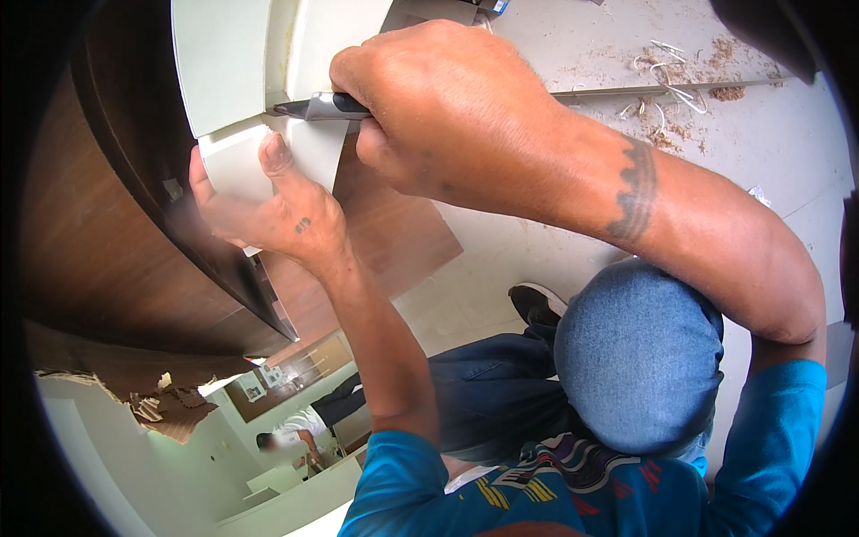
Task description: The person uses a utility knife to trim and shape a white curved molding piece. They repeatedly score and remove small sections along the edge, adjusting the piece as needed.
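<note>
My right hand point(447, 107) is closed around a utility knife point(333, 106) with a grey and black handle. Its tip points left and meets the edge of a long pale board or channel point(219, 67) at the top left, where a cut or seam runs across. Just below that line, my left hand point(291, 210) grips the white end section point(237, 161), thumb on the near face and fingers around the far side. Whether the end section is still joined to the long part I cannot tell. My right fist hides most of the knife handle.
A dark brown wooden panel point(152, 215) curves along the left, above torn cardboard point(174, 412). Another brown board point(407, 246) lies behind my left wrist. Sawdust and white curled strips point(684, 94) litter the floor at upper right. Another person point(300, 430) is far off at lower left.
</note>
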Motion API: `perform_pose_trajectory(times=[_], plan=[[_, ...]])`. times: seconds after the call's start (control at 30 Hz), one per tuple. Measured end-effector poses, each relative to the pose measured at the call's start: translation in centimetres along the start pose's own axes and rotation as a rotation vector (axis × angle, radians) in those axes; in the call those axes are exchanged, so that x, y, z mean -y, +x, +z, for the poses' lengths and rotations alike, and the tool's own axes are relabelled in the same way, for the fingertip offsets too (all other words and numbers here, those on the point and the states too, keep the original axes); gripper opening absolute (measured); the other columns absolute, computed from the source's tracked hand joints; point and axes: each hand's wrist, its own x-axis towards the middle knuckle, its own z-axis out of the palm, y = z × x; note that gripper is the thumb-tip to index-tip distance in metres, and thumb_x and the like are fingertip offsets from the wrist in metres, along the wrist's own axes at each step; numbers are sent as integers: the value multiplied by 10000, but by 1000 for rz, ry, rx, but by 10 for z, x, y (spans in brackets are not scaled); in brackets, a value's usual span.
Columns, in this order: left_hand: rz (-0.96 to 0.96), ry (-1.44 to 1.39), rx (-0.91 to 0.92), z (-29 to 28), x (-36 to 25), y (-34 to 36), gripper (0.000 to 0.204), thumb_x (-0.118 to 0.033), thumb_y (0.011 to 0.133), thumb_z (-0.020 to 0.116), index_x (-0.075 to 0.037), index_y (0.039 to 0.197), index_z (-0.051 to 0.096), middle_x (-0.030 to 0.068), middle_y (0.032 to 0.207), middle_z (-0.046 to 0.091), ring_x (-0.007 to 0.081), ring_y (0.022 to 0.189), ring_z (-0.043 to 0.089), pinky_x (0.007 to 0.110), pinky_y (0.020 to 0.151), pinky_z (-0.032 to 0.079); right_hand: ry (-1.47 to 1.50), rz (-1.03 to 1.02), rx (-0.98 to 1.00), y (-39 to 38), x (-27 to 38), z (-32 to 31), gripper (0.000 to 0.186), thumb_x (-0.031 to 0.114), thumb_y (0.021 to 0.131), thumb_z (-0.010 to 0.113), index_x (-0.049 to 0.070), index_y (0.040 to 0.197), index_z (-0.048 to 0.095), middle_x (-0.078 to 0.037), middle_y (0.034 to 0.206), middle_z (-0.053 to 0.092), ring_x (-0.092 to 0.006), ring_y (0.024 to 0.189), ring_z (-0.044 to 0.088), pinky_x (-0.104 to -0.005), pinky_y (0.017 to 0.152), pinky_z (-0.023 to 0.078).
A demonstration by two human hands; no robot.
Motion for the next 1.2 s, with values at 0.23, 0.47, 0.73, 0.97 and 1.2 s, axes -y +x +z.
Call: perform_pose_trajectory(times=[0.23,0.47,0.73,0.97,1.2], plan=[[-1,11,-7,2,-1,-1,876,-596,942,805,39,1468,509,228,1295,566,332,1149,675,438,940,632,-4,-51,1,0,-2,-2,127,55,700,766,-17,803,783,-255,757,742,-421,721,771,-488,671,633],[-46,65,-27,0,-5,-3,911,-663,929,778,7,1483,509,239,1336,539,348,1228,633,474,1020,597,-5,-40,32,-6,-2,-12,141,69,706,770,-21,813,783,-252,752,741,-421,712,769,-482,667,632],[-38,42,-15,0,-1,-1,926,-682,916,780,-7,1489,507,241,1337,533,371,1231,626,485,1024,591,-34,-62,-47,0,0,0,140,89,745,758,-8,843,784,-234,756,745,-404,721,777,-474,663,635],[-16,53,-28,1,-1,-2,918,-669,920,783,-4,1489,510,240,1340,531,371,1256,602,502,1045,567,-54,-162,-28,-4,-4,-10,142,102,748,768,5,848,794,-232,759,750,-405,727,783,-466,668,643],[-33,100,-36,1,-5,-3,888,-645,937,784,-6,1491,510,242,1347,530,367,1250,601,489,1050,563,-74,-94,-33,-4,-1,-10,140,79,736,760,-5,844,790,-243,762,747,-409,728,782,-467,669,642]])
